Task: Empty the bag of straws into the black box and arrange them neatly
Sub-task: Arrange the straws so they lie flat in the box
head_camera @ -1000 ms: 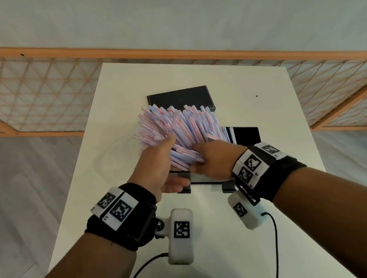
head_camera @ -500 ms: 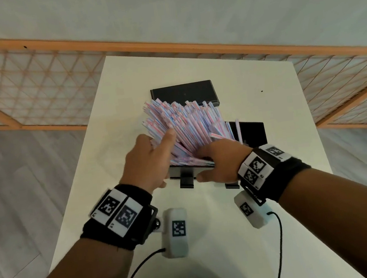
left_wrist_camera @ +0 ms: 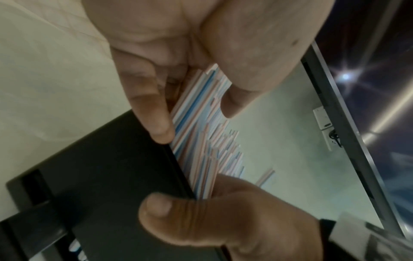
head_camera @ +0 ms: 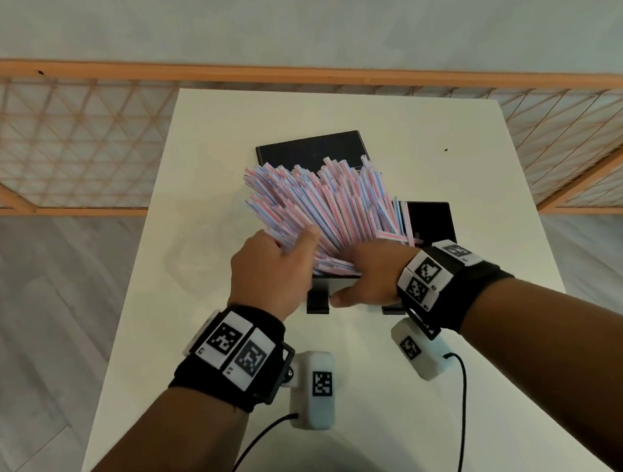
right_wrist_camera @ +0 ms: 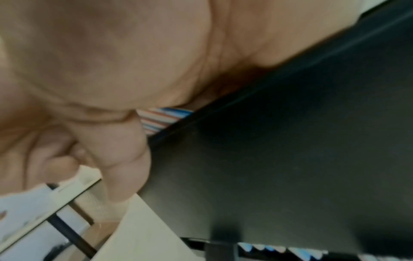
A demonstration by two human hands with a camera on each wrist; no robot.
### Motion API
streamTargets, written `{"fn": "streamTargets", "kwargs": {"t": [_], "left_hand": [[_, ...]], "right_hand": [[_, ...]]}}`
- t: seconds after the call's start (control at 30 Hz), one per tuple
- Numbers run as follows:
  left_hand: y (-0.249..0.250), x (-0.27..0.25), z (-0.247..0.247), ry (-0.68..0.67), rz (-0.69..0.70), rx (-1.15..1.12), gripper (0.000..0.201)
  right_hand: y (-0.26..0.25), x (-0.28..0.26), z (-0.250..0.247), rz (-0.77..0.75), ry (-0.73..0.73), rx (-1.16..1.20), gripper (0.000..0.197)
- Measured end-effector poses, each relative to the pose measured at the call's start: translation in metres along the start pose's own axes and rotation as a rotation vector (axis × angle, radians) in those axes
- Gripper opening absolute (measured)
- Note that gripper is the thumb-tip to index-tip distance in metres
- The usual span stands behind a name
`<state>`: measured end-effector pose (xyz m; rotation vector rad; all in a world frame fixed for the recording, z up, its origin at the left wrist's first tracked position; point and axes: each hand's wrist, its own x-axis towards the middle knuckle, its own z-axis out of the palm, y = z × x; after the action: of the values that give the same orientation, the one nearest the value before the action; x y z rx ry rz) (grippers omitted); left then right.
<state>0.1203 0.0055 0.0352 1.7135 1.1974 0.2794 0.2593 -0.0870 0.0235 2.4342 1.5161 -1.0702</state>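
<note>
Most of the wrapped straws (head_camera: 332,209) stand fanned in the black box (left_wrist_camera: 107,176) at mid-table (head_camera: 471,334), splayed toward its far edge. No bag seen; emptying judged done. Left hand (head_camera: 267,272) curls round the fan's left side, thumb on top. Right hand (head_camera: 369,273) grips the box's near wall, fingers among the straws. Remaining: squaring them up.

Both forearms bare, no sleeves. Each wrist: black fabric band w/ white plates carrying black square fiducial markers, 2 visible per wrist. Black bracket off each band holds a white rounded cam module, 1 marker on each. Thin black cable runs from each module back toward the body. Dark garment at the bottom edge, head view.
</note>
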Motion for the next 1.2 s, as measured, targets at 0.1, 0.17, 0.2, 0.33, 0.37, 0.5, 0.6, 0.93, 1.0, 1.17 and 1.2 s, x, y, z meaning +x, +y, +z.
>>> {"fn": "streamTargets", "kwargs": {"t": [0.1, 0.17, 0.2, 0.33, 0.37, 0.5, 0.6, 0.93, 1.0, 1.17, 1.2], "left_hand": [[0.002, 0.001, 0.003, 0.007, 0.009, -0.022, 0.05], [0.003, 0.002, 0.005, -0.002, 0.004, -0.038, 0.042], [0.003, 0.002, 0.007, -0.013, 0.007, -0.035, 0.037], [0.003, -0.001, 0.012, -0.07, 0.033, -0.01, 0.02], [0.003, -0.001, 0.012, -0.07, 0.022, -0.015, 0.019], [0.0, 0.002, 0.009, -0.032, 0.025, -0.003, 0.028], [0.004, -0.001, 0.005, -0.066, 0.043, 0.002, 0.03], [0.018, 0.0, 0.011, -0.156, -0.104, -0.048, 0.05], [0.017, 0.0, 0.012, -0.139, -0.119, -0.058, 0.043], [0.014, 0.0, 0.012, -0.132, -0.092, -0.055, 0.034], [0.013, -0.001, 0.012, -0.135, -0.088, -0.054, 0.036]], "right_hand": [[-0.003, 0.001, -0.008, -0.014, -0.024, -0.046, 0.041], [-0.004, 0.003, -0.012, 0.029, -0.036, -0.136, 0.043], [-0.005, 0.004, -0.014, 0.035, -0.037, -0.159, 0.044], [-0.008, 0.005, -0.015, -0.121, -0.039, -0.087, 0.033], [-0.007, 0.002, -0.015, -0.144, -0.031, -0.049, 0.037], [0.004, -0.008, -0.01, -0.122, 0.071, 0.001, 0.043], [0.013, -0.024, -0.017, -0.067, 0.207, -0.006, 0.037], [0.01, -0.017, -0.04, -0.09, -0.007, -0.081, 0.04], [0.008, -0.008, -0.05, -0.114, -0.096, -0.127, 0.036], [0.011, -0.002, -0.048, -0.149, -0.062, -0.1, 0.03], [0.013, -0.001, -0.045, -0.14, -0.011, -0.125, 0.033]]}}
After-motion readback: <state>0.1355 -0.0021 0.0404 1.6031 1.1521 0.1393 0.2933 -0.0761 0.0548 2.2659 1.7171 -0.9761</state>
